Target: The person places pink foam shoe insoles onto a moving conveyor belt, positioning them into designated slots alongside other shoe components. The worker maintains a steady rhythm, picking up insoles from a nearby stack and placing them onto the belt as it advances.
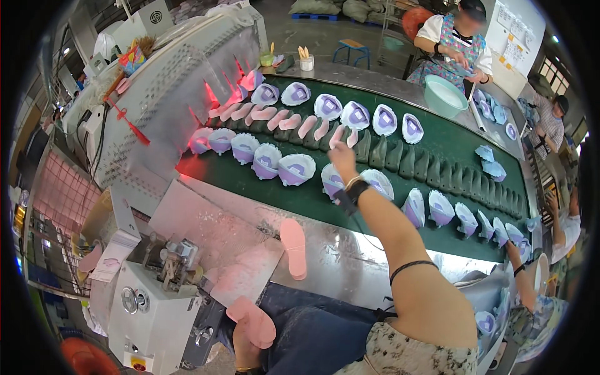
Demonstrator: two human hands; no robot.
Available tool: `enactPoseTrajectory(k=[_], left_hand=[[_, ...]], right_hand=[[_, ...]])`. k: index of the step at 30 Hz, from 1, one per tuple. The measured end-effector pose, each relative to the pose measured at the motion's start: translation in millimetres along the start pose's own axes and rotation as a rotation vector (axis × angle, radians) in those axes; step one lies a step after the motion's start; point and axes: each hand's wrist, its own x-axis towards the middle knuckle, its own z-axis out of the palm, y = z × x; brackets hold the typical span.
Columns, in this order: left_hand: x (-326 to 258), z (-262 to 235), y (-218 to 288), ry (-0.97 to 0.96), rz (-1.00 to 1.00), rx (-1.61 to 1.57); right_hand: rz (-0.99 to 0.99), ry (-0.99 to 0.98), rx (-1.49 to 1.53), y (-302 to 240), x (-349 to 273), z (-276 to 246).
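Observation:
My right hand (pixel 342 157) reaches far out over the green conveyor belt (pixel 312 201), its fingers closed on the lower end of a pink sole (pixel 338 135) standing in the belt's middle row of dark green holders (pixel 437 172). A dark band sits on that wrist. Lilac-and-white shoe uppers (pixel 296 169) lie in rows on both sides of the holders. My left hand (pixel 242 350) is low by my lap and holds another pink sole (pixel 254 322). A third pink sole (pixel 294 247) lies flat on the metal table (pixel 350 256) in front of me.
A white machine (pixel 150 306) stands at my lower left. A perforated metal tunnel (pixel 187 81) with a red glow covers the belt's left end. A person sits across the belt beside a teal basin (pixel 445 95). Another person's hand (pixel 514 250) reaches in at right.

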Motion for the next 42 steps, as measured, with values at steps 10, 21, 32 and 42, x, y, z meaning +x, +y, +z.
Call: enactPoseTrajectory(k=[10,21,32,42], left_hand=[[-1.3,39.9,21.9,0.124,0.404,0.104],[-50.9,5.4,34.4,0.035,0.114,-0.018],[-60.2,-29.2,17.2,0.047,0.035,0.084],[-66.7,-27.6,18.2,0.186,0.117,0.274]], right_hand=[[-0.237,-1.285,0.172,-277.1,-311.1,-10.5],[0.080,-0.918,0.401,-237.5,-293.1,140.3],[-0.630,-0.654,-0.088,-293.1,-242.6,144.5],[0.126,-0.890,0.445,-259.4,-240.8,237.9]])
